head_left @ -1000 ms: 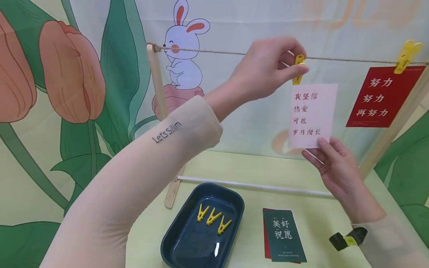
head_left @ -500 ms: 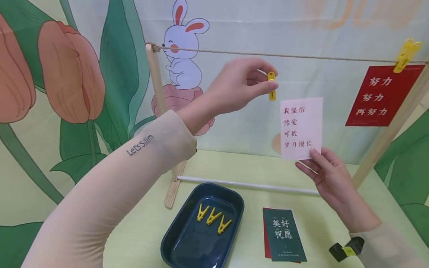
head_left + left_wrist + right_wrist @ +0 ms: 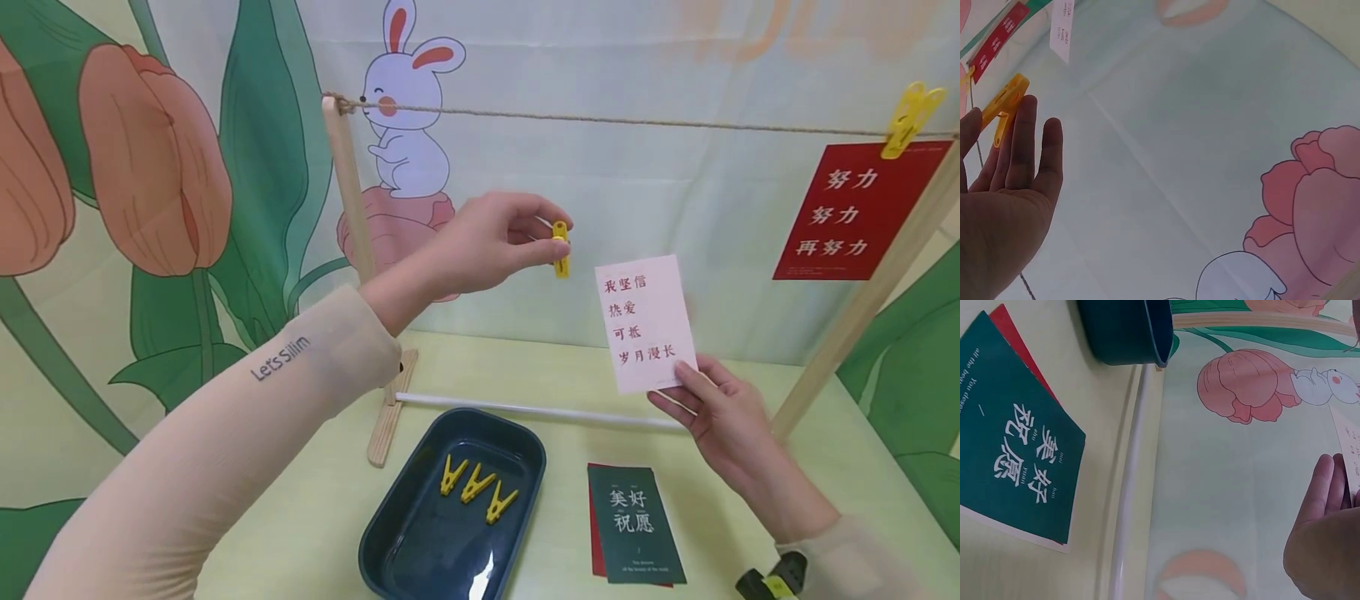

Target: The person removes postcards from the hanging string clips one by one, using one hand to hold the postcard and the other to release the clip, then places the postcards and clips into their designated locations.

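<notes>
A yellow clothespin (image 3: 561, 250) is pinched between the thumb and fingers of my left hand (image 3: 491, 242), below the twine line (image 3: 600, 121). In the left wrist view the clothespin (image 3: 1007, 106) shows from its side. My right hand (image 3: 723, 412) holds a pale pink card (image 3: 645, 325) with red lettering by its lower right corner, thumb in front and fingers behind. The card is tilted slightly and stands apart from the clothespin. At the far right, a red card (image 3: 858, 212) hangs on the twine from yellow clothespins (image 3: 911, 121).
A dark blue tray (image 3: 382, 517) on the table holds 3 yellow clothespins (image 3: 477, 483). Right of it lies a small stack of cards, a green card (image 3: 637, 525) on top. Wooden posts (image 3: 348, 183) carry the twine, and a white rod (image 3: 525, 410) runs low between them.
My left hand has come down and left from the twine with the clothespin. My right hand has lowered the pink card and moved it left, tilting it a little.
</notes>
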### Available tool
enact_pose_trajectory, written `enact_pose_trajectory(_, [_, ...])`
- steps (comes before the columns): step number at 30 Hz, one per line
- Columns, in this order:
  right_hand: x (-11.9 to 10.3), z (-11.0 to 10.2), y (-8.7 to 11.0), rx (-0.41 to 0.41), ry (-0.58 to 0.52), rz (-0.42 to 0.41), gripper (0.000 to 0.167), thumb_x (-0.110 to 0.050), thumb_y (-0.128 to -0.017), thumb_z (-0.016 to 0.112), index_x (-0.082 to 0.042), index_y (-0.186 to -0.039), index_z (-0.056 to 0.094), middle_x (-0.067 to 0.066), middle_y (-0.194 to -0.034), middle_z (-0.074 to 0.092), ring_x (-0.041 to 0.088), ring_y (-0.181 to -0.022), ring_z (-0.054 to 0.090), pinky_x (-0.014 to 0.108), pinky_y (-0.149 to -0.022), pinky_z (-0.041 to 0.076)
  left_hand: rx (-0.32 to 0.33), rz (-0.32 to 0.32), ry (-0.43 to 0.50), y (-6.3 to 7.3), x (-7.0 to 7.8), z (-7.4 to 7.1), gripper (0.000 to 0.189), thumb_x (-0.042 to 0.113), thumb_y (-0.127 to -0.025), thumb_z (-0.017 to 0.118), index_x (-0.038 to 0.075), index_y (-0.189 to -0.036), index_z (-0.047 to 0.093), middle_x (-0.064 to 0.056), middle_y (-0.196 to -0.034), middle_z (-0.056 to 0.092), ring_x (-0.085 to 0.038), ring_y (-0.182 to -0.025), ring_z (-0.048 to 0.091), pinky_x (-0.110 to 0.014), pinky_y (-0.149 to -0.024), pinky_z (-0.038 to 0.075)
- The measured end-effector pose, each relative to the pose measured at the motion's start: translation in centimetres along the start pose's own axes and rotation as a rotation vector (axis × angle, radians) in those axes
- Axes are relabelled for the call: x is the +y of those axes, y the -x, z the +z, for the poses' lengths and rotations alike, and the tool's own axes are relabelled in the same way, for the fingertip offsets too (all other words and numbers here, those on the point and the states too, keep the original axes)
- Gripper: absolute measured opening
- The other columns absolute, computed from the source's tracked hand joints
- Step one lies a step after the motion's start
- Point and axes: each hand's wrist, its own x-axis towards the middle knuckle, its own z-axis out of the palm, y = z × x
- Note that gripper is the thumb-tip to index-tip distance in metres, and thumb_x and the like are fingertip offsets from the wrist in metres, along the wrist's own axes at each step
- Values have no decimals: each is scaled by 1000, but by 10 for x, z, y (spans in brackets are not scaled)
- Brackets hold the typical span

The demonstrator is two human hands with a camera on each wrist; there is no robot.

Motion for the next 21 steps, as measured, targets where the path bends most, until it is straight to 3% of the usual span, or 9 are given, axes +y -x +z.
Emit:
enact_pose_trajectory(12, [17,-12,10,44,84,115,16,-19,-111,60,-21,-125,68,-4,-119,79,16,-106,78,32,-91,61,-85,-122,-120,31,-45,19,36,26,-101,78,9,-132,72,0,-104,79,-15,-99,75,-37,-92,59])
enact_pose_trajectory(21, [39,-26,19,100,115,198,14,-15,-111,58,-21,-116,70,-3,-111,81,16,-98,80,31,-90,61,-147,-154,-156,55,-74,35,36,25,-100,79,7,-130,73,1,-99,79,-18,-97,75,-35,-88,60])
